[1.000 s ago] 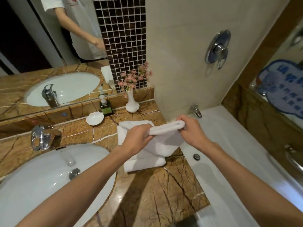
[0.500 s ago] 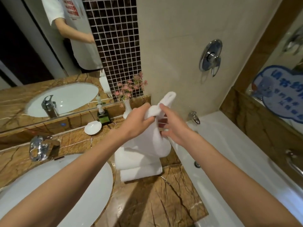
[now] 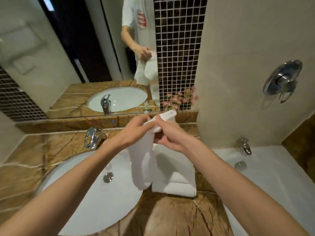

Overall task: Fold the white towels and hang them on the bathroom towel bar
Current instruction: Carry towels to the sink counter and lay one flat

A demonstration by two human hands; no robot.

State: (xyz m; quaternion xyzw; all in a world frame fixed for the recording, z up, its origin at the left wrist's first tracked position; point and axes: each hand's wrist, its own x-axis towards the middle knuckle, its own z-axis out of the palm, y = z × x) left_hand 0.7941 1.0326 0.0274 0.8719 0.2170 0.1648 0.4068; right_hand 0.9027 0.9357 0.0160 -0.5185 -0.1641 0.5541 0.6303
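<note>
A brown veined marble counter [image 3: 170,217] fills the lower middle of the view, with a white oval sink [image 3: 95,198] sunk into it on the left and a white tub [image 3: 265,181] along its right edge. A wide mirror [image 3: 68,57] stands behind the counter and shows a person in a white shirt holding a white cloth. Right of the mirror runs a strip of dark mosaic tile [image 3: 177,53], then a pale wall with a chrome shower valve [image 3: 282,79]. A stack [image 3: 175,178] of folded white towels lies on the counter between sink and tub, its near edge just right of the sink rim. Above the stack, both hands meet at the top of one white towel [image 3: 143,166], which hangs down in a loose doubled length, its lower end over the sink's right rim and in front of the stack. The left hand [image 3: 134,128] grips the towel's upper part; the right hand [image 3: 168,133] pinches the bunched top fold, which sticks up past the fingers. A chrome faucet [image 3: 92,137] stands behind the sink, and a tub spout [image 3: 244,145] juts from the wall on the right. Pink flowers [image 3: 180,97] show just behind the hands.
</note>
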